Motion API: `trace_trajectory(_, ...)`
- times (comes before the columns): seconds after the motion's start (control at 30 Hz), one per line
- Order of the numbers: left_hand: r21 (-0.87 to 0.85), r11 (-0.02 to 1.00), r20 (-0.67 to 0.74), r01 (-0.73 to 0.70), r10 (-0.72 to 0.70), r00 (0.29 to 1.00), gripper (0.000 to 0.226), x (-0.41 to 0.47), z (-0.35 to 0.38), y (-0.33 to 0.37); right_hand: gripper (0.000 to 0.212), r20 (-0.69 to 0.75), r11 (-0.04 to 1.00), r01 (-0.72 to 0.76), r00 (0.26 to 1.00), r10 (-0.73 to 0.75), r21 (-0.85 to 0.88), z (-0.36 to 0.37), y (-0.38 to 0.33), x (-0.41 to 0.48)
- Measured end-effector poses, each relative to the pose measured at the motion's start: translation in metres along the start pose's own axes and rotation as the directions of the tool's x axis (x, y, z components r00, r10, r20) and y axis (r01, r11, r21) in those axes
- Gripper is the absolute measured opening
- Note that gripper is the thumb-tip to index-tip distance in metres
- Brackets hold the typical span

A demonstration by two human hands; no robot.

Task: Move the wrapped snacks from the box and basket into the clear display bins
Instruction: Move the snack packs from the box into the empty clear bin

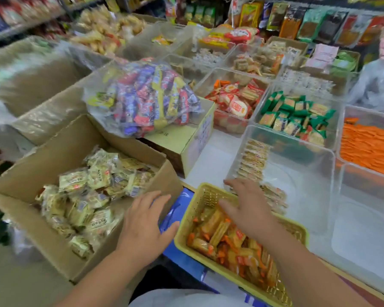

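An open cardboard box at the lower left holds several pale yellow wrapped snacks. To its right stands a yellow mesh basket with orange-and-yellow wrapped snacks. Behind the basket a clear display bin holds a row of tan wrapped snacks along its left wall. My left hand hovers flat with spread fingers over the box's right edge, holding nothing. Over the basket's far rim my right hand reaches with fingers extended, empty, its fingertips near the bin's front corner.
A clear bag of mixed wrapped candies lies on a closed carton behind the box. Further clear bins hold red, green and orange snacks. An empty clear bin stands at the right. Shelves of packets fill the back.
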State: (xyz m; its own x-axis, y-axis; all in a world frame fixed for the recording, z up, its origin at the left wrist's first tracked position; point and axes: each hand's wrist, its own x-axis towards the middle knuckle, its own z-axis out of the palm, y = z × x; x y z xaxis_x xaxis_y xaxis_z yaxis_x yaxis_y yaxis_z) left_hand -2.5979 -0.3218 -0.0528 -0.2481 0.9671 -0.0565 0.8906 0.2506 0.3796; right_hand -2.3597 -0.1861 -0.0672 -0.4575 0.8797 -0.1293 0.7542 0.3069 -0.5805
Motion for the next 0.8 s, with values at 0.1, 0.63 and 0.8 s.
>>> trace_trajectory(0.1, -0.016, 0.997, -0.048, 0.076, -0.077, 0.996, 0.067, -0.01, -0.018, -0.054, 0.055, 0.116, 0.99, 0.133, 0.984, -0.137, 0.041, 0.034, -0.058, 0.0)
trace_trajectory(0.63, 0.151, 0.92, 0.207, 0.361, -0.387, 0.899, 0.08, 0.116, -0.088, -0.312, 0.078, 0.334, 0.867, 0.368, 0.908, -0.255, -0.337, 0.148, -0.189, 0.047)
trace_trajectory(0.8, 0.282, 0.886, 0.361, 0.369, -0.454, 0.815, 0.108, 0.154, -0.068, -0.326, 0.067, 0.364, 0.871, 0.318, 0.914, -0.178, -0.373, 0.144, -0.195, 0.048)
